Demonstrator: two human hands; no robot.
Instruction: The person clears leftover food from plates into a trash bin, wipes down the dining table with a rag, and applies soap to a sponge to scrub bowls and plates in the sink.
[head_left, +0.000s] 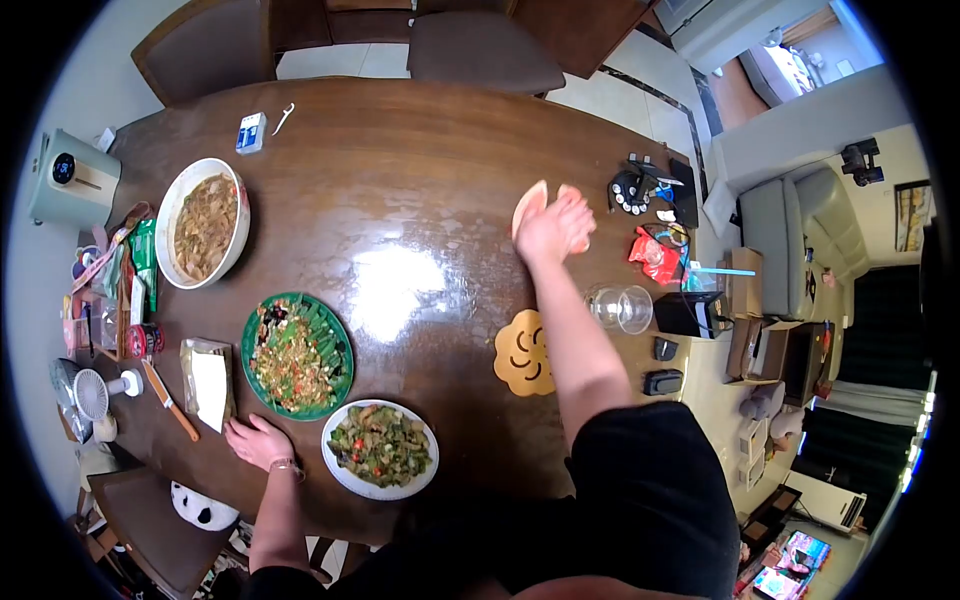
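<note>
My right hand [558, 226] reaches across the right half of the table, its fingers over a peach-pink mat [527, 207] and bent at its far side. The mat's edges show to the left of and above the hand; its middle is hidden. Nearer to me lies a yellow scalloped trivet [520, 355] with curved slots, partly covered by my right forearm. My left hand [260, 442] rests on the table with fingers spread, holding nothing. Its fingertips are close to a clear plastic packet [208, 380] with white paper on it. The white plate of stir-fried vegetables [380, 449] stands to its right.
A green plate [298, 356] of topped greens and a white bowl [240, 225] of stewed food stand left. A knife [171, 402] lies near a small fan [92, 396]. At right are a clear container [622, 309], a red packet [655, 257] and a black box [690, 314].
</note>
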